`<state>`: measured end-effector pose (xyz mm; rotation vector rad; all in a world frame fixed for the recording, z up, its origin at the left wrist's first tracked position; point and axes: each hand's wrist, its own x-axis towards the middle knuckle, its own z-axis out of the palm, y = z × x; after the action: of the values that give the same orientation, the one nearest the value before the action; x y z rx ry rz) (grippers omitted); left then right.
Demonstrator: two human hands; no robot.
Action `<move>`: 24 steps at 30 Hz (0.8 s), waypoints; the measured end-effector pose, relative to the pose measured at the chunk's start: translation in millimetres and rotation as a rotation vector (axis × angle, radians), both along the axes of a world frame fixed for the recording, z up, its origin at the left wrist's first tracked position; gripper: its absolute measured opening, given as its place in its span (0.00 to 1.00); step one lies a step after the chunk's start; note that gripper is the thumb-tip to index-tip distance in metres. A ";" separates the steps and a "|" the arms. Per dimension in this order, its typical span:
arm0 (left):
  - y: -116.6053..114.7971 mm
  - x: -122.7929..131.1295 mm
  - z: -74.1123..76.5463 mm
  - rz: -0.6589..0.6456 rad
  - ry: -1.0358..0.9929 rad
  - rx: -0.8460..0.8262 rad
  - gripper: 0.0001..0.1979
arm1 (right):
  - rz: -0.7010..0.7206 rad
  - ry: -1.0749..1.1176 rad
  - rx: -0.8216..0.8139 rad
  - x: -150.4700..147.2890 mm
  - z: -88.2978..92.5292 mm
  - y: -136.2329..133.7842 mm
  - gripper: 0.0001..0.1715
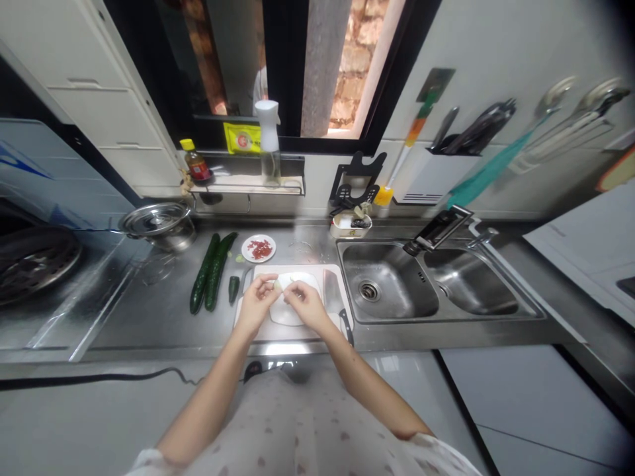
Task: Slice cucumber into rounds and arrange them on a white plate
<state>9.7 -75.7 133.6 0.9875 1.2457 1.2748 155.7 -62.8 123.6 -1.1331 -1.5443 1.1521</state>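
Both my hands meet over a white cutting board (327, 272) on the steel counter. My left hand (256, 302) pinches a small pale piece, perhaps a garlic clove (278, 285), between thumb and fingers. My right hand (306, 305) is closed at the same piece, its fingertips touching it. Under the hands lies a white plate (286, 315). A cleaver (335, 299) rests on the board's right side, its dark handle pointing toward me.
Two cucumbers (211, 271) and a small green pepper (233, 289) lie left of the board. A small plate of chopped red bits (258, 248) stands behind it. A double sink (436, 281) is on the right, a lidded steel pot (159, 223) at back left.
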 end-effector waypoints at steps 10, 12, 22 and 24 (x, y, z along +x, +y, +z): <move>0.9 4.1 -15.4 0.017 0.169 0.112 0.19 | -0.017 0.062 -0.186 1.8 -12.9 1.9 0.05; 1.1 5.4 -20.2 0.012 0.181 0.110 0.18 | -0.017 0.060 -0.246 4.1 -15.3 0.9 0.07; 9.8 16.8 -69.3 -0.005 0.227 0.029 0.14 | -0.089 -0.308 -0.118 24.2 -56.5 10.3 0.06; 16.6 18.1 -82.7 -0.010 0.215 -0.002 0.13 | -0.081 -0.423 -0.070 27.1 -60.3 17.7 0.06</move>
<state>27.8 -59.1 50.9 1.1517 1.4031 1.1820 182.8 -45.1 63.3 -1.5461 -1.7624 0.9578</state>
